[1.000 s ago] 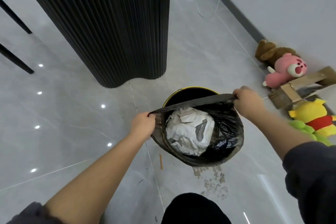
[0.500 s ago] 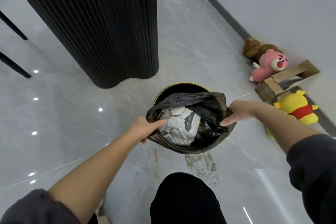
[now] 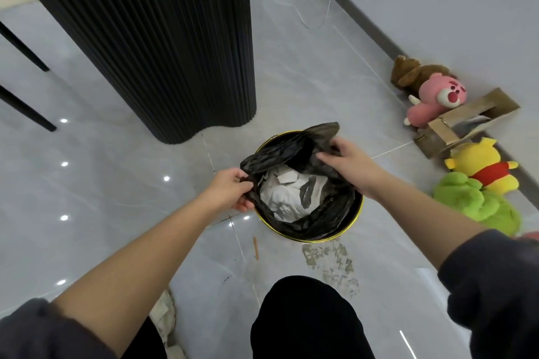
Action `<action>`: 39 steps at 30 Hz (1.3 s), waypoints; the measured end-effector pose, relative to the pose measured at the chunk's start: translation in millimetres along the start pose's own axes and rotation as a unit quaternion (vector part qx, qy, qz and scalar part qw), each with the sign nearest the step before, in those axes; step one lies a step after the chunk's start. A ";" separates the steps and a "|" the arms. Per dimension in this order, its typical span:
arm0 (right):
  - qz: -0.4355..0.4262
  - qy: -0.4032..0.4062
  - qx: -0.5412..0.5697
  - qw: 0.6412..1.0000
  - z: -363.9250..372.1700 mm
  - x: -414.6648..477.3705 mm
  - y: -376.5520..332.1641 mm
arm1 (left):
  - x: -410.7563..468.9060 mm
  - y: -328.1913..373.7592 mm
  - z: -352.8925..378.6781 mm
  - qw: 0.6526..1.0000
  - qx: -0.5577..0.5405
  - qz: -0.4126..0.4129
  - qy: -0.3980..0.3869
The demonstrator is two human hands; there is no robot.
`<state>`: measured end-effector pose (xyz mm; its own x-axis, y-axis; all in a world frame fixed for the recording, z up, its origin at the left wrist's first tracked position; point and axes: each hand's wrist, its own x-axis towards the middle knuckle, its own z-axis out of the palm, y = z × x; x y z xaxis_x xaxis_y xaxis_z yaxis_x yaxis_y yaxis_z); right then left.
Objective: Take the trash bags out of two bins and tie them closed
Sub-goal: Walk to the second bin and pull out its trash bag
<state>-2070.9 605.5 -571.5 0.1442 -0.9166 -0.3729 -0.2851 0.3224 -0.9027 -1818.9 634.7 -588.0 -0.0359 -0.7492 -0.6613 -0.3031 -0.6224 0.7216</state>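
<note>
Both hands are on the bag from where I watch: left hand [image 3: 230,189] pinches the near-left edge of the black plastic trash bag [image 3: 271,154]; right hand [image 3: 350,160] grips its bunched far edge; between them the bag sits inside the round black yellow-rimmed bin [image 3: 348,220], crumpled white paper [image 3: 280,195] showing.

txt: none legible | labels/brands/nos: none | signs: none
</note>
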 end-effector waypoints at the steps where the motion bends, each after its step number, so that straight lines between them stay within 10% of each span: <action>1: -0.011 -0.037 -0.005 0.999 9.6 0.3 -0.8 | 0.7 1.5 -1.7 1.000 0.006 0.018 0.004; 6: -0.028 -0.195 -0.076 0.977 62.6 6.1 4.6 | 5.4 13.5 -18.3 0.997 0.024 0.067 0.007; 15: 0.022 -0.238 -0.086 0.967 105.3 21.7 8.6 | 21.1 41.4 -36.6 0.974 0.185 0.128 -0.041; 39: 0.108 -0.054 -0.105 0.987 106.4 9.5 -30.2 | 42.1 -31.7 -27.7 0.996 0.020 -0.004 -0.091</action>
<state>-1960.0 612.2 -570.6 0.1556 -0.7970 -0.5836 -0.5094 0.4414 -0.7387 -1784.3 616.5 -633.1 -0.2042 -0.6889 -0.6955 -0.3412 -0.6158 0.7102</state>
